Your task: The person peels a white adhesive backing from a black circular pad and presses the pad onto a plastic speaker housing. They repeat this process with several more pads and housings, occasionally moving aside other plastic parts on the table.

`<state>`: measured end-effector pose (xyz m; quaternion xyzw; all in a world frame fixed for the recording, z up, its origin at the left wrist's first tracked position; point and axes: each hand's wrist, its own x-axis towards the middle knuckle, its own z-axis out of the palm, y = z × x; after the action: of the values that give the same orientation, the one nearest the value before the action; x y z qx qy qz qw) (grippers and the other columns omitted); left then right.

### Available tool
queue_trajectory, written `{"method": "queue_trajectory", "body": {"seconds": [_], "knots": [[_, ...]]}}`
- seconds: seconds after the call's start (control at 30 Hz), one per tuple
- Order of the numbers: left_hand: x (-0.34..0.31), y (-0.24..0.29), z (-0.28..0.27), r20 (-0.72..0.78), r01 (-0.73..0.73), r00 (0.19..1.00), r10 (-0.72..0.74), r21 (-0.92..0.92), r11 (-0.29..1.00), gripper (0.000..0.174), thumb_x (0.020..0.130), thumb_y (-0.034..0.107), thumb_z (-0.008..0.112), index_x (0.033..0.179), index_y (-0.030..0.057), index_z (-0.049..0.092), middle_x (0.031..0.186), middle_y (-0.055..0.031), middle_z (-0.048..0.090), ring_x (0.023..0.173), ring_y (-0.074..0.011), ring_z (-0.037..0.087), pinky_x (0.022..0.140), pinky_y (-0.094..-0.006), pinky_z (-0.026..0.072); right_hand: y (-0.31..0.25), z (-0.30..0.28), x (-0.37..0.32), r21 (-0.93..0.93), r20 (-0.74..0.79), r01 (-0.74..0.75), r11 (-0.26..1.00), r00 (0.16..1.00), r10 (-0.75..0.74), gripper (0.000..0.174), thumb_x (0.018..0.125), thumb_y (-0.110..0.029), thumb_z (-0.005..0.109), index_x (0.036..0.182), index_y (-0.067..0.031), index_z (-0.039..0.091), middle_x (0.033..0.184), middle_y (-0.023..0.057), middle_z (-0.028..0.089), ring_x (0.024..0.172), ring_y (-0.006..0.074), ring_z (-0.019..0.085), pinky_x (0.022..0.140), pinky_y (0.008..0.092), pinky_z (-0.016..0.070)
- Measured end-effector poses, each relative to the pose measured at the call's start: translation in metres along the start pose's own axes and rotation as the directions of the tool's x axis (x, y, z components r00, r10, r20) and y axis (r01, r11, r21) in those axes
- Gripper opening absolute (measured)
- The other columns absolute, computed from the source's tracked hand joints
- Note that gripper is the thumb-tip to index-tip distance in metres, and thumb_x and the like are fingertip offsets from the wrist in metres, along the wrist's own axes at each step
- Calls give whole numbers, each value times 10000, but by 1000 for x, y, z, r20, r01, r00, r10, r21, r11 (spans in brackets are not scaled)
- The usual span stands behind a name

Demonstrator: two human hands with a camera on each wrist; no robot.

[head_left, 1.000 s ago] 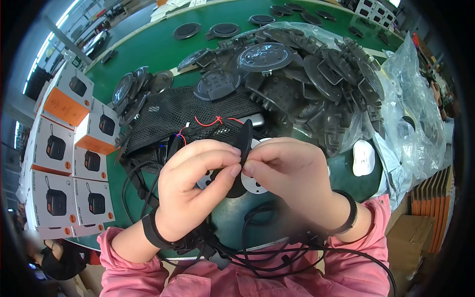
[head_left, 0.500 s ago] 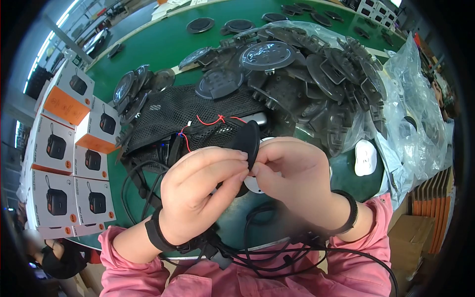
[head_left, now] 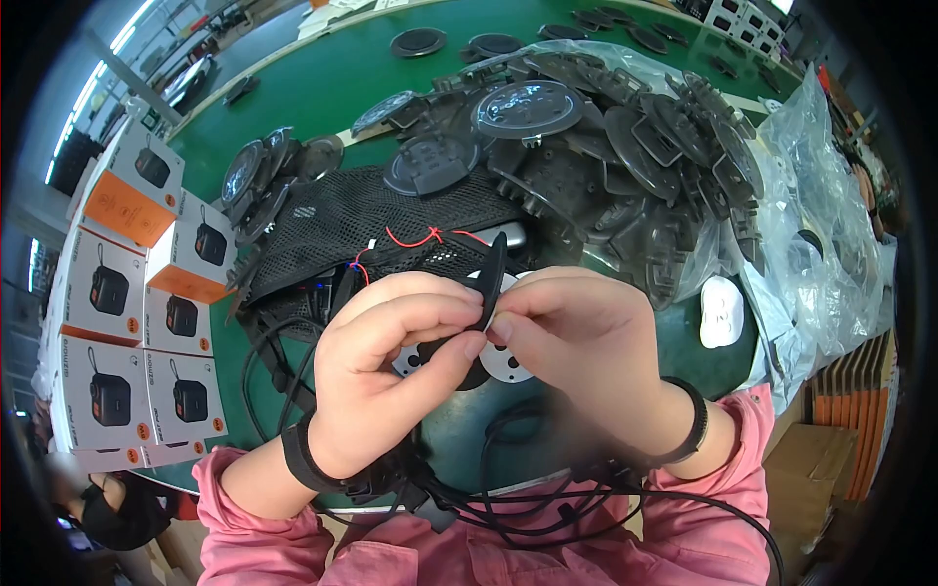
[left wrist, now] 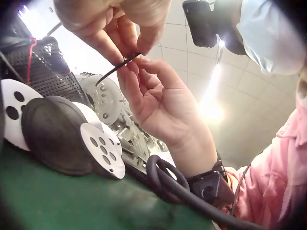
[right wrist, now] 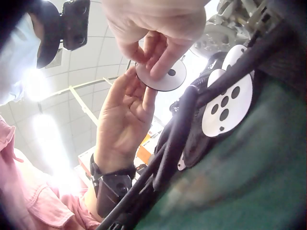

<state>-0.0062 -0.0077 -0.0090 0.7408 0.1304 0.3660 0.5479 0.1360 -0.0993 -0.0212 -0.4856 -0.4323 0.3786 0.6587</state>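
Observation:
In the head view a thin round pad [head_left: 495, 273] stands nearly edge-on, its dark side showing. The right wrist view shows the pad's white side [right wrist: 173, 79] with a dark hole. My left hand [head_left: 386, 366] pinches the pad's near edge between thumb and fingers. My right hand [head_left: 586, 337] pinches that edge from the other side, its fingertips close to the left ones. Below the hands lie more round pads, a black one [left wrist: 57, 136] and white ones with dark holes [left wrist: 101, 149], partly hidden by the hands in the head view.
A black mesh bag [head_left: 337, 230] with red cord lies beyond the hands, before a heap of dark plastic parts [head_left: 586, 166]. White-and-orange boxes [head_left: 103, 283] stack at left. A white piece [head_left: 721, 313] and clear plastic bags [head_left: 816, 234] lie right. Black cables [head_left: 508, 508] cross the front.
The pad tilted to show more of its dark face half a second ago, then turned back nearly edge-on. Both hands keep their pinch and sit slightly farther right than a second ago.

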Motion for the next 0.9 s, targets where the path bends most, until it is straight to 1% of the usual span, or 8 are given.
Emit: {"method": "queue_trajectory", "body": {"seconds": [0.07, 0.3, 0.5, 0.57, 0.63, 0.8, 0.87, 0.9], "knots": [[1, 1, -2, 10, -34, 999, 32, 153, 988, 208, 675, -73, 635, 872, -20, 596, 900, -104, 588, 806, -161, 583, 654, -239, 475, 0, -1, 0, 6, 5, -19, 1000, 1000, 19, 84, 754, 0, 600, 830, 34, 612, 818, 42, 578, 699, 66, 570, 595, 184, 458], [1, -1, 0, -11, -101, 994, 109, 293, 951, 198, 660, -32, 662, 848, -2, 606, 874, -104, 602, 788, -211, 586, 678, -275, 462, -4, -1, 0, 61, 17, -126, 990, 992, 125, 74, 769, -10, 600, 830, 30, 616, 742, -6, 563, 653, 21, 510, 534, 157, 389], [3, 0, -1, 39, -188, 982, 187, 361, 914, 196, 658, -28, 668, 842, 2, 607, 866, -103, 603, 769, -202, 591, 647, -264, 468, -1, -2, -1, 53, 33, -141, 989, 990, 140, 51, 772, -5, 590, 806, 32, 598, 745, -3, 562, 662, 23, 516, 549, 159, 402], [5, 3, -2, 114, -263, 965, 238, 440, 858, 197, 657, -28, 669, 842, 5, 609, 859, -104, 603, 754, -204, 595, 635, -266, 473, -2, -1, -1, 97, 44, -148, 984, 989, 144, 51, 762, -3, 594, 800, 31, 591, 756, 6, 563, 674, 36, 534, 568, 167, 421], [4, 3, -1, 113, -254, 967, 228, 426, 868, 204, 653, -28, 673, 844, 6, 609, 855, -104, 603, 750, -209, 596, 635, -272, 475, -2, -1, -1, 139, 55, -153, 978, 988, 147, 54, 753, -1, 598, 794, 30, 584, 768, 14, 564, 685, 49, 552, 586, 175, 440], [1, 3, 1, 109, -192, 981, 162, 373, 908, 218, 645, -44, 673, 848, 0, 607, 867, -109, 602, 755, -195, 600, 647, -263, 482, 0, -2, -1, -7, 31, -45, 999, 999, 45, 90, 692, 6, 613, 765, 27, 565, 797, 42, 557, 718, 109, 603, 649, 212, 483], [-2, 2, 5, -13, 6, 1000, -4, 157, 988, 241, 652, -69, 654, 879, -8, 600, 895, -110, 599, 770, -161, 600, 671, -236, 487, 1, -2, -1, -14, 22, -47, 999, 999, 47, 85, 688, 11, 609, 755, 26, 559, 791, 42, 556, 716, 105, 601, 645, 211, 481], [-3, 2, 7, -13, 5, 1000, -3, 157, 988, 241, 652, -69, 654, 879, -8, 600, 895, -110, 599, 770, -161, 600, 671, -236, 487, 2, -2, 0, -21, 13, -49, 999, 999, 49, 81, 684, 16, 605, 745, 26, 554, 784, 41, 554, 715, 101, 599, 641, 210, 479]]}}
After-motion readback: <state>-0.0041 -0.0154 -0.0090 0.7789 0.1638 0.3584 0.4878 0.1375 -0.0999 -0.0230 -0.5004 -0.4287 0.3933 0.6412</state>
